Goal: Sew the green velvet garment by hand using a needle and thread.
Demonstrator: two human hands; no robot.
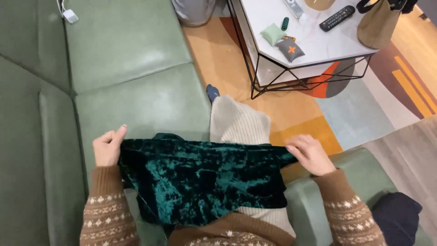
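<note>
We hold a green velvet cloth point(200, 182) stretched over our lap on the sofa point(136, 91), its long axis running left to right. Our left hand point(108, 148) and right hand point(310, 154), well apart, pinch its top corners.

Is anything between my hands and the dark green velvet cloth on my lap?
Nothing visible: the left hand and right hand each already grip an upper corner of the dark green velvet cloth.
</note>
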